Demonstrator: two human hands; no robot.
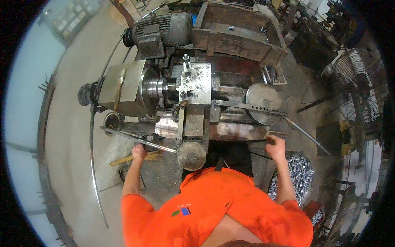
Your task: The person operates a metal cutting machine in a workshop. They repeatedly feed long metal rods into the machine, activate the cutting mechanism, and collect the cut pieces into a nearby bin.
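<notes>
Before the grey metal lathe (195, 121), left hand (140, 152) and right hand (277, 150) are curled, contents indiscernible, and the left could be struck were the straight silvery rod (158, 146) swung.

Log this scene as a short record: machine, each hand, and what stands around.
Machine: lathe-like, metal block at its middle
Left hand: beside the slanting metal rod; grip unclear
Right hand: fingers curled, near the machine's front right edge; grip unclear
Round discs: smaller one in front, larger one at right
Behind: dark motor; open wooden box holding a few small pieces
Right side: fan; heap of shiny metal pieces by the right forearm
Clothing: orange top
</notes>
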